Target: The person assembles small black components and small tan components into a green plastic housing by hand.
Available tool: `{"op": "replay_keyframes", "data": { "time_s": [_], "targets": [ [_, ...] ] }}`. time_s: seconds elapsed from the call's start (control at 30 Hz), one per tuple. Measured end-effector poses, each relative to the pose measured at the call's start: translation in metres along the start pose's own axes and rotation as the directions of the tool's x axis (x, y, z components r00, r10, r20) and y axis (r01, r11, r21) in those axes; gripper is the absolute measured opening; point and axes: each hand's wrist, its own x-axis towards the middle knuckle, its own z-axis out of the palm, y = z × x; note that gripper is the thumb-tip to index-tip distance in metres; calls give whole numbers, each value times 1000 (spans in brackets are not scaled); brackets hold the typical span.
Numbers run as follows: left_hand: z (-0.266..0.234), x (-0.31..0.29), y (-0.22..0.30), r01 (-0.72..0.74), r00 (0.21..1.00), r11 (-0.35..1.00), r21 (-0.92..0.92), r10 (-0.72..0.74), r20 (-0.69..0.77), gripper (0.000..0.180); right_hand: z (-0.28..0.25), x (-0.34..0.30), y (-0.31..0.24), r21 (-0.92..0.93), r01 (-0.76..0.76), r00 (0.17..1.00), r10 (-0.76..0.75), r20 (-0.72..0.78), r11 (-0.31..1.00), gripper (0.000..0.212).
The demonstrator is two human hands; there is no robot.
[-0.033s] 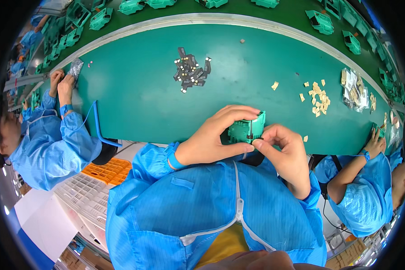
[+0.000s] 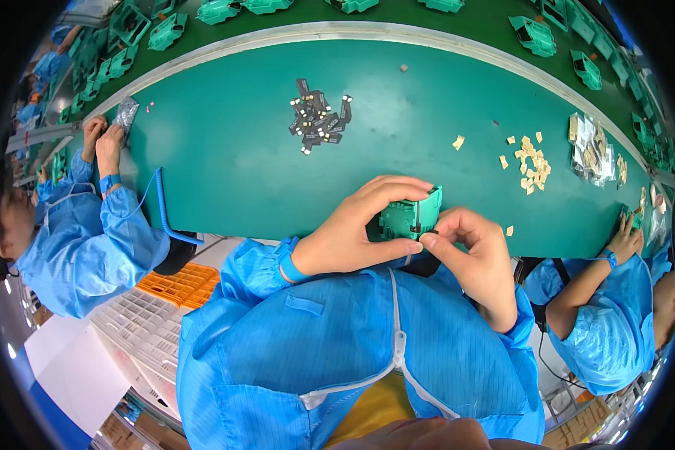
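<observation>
1. Left hand (image 2: pixel 345 234): I see it closed around a green housing (image 2: pixel 403 217), fingers over the far side, thumb along the near side.
2. Right hand (image 2: pixel 476 259): thumb and forefinger brought narrow, touching the housing's near right corner. Can't tell from here whether they pinch the housing or the end of the black strip (image 2: pixel 417 214) running down it.
3. Housing: I have it between both hands, at the near edge of the green table (image 2: pixel 240 142), just in front of the blue smock (image 2: pixel 315 330).
4. Blue wrist strap (image 2: pixel 290 265) on the left wrist.
5. Far left of the hands: I get a loose pile of black parts (image 2: pixel 319 120) with small pale ends, well apart from the fingers.
6. Right of the hands: heap of beige pieces (image 2: pixel 531 174), a few scattered round it; clear bag (image 2: pixel 591 154) farther right.
7. Left side: blue coiled cord (image 2: pixel 163 206) hanging over the near table edge; near it, a co-worker (image 2: pixel 90 247) in blue, both hands by a plastic bag (image 2: pixel 126 114).
8. Right side: second co-worker (image 2: pixel 607 322), one hand on a green part (image 2: pixel 628 215).
9. Far side: pale rail (image 2: pixel 337 31), more green housings (image 2: pixel 534 39) beyond.
10. Near left, low: orange crate (image 2: pixel 176 285), white crate (image 2: pixel 139 330).
</observation>
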Motion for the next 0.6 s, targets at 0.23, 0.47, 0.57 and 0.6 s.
{"op": "replay_keyframes", "data": {
  "time_s": [0.23,0.47,0.57,0.6],
  "targets": [
    [0,-3,-4,-1,1000,994,-107,2,6,64,-2,-1,-5,19,-13,999,13,41,1000,10],
    [4,-4,-10,-10,1000,979,-205,12,8,64,1,-1,-7,-86,76,997,-75,21,993,10],
    [6,-5,-11,-6,1000,980,-199,4,-7,64,3,-2,-4,-134,134,991,-136,-7,982,11],
    [6,-5,-12,-4,1000,980,-199,3,-2,64,3,-2,-5,-131,132,991,-134,-11,983,11]
  ]
}}
